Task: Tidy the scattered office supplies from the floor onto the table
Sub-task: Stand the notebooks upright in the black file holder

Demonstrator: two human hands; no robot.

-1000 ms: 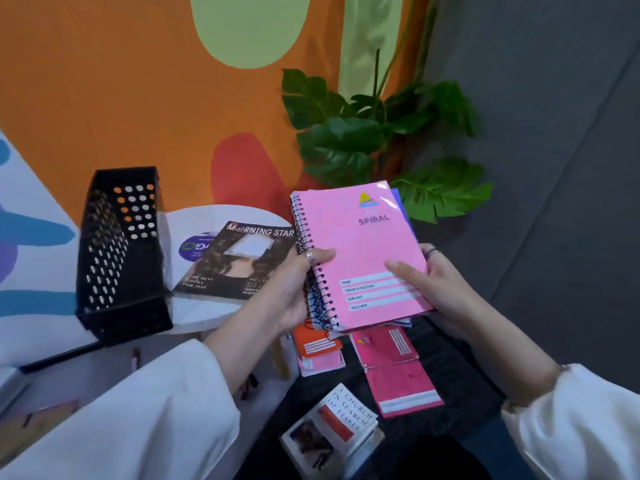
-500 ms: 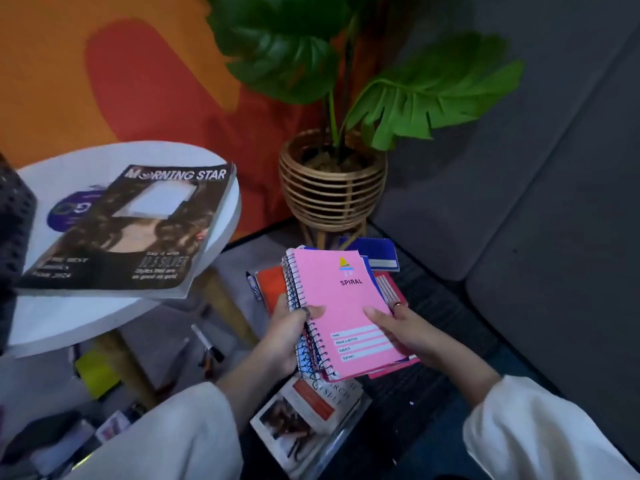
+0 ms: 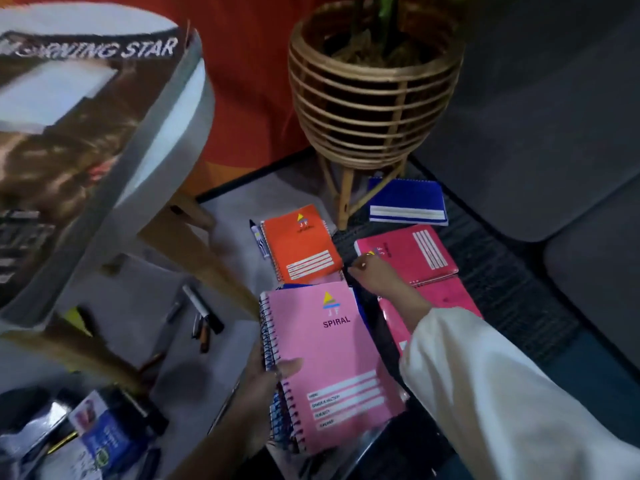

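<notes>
Head view: left hand point(image 3: 266, 379) grips light-pink spiral notebook stack point(image 3: 329, 368); right hand point(image 3: 375, 277), fingers loosely curled, holding nothing, nears orange spiral notebook point(image 3: 301, 242). I judge most supplies still floor-bound.

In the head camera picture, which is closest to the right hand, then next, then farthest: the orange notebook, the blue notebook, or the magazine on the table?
Counting from the right hand:
1. Orange notebook, on the floor just left of the fingertips.
2. Blue notebook, on the floor beyond the hand, by the plant stand's legs.
3. Magazine, up on the white table, far left.
</notes>
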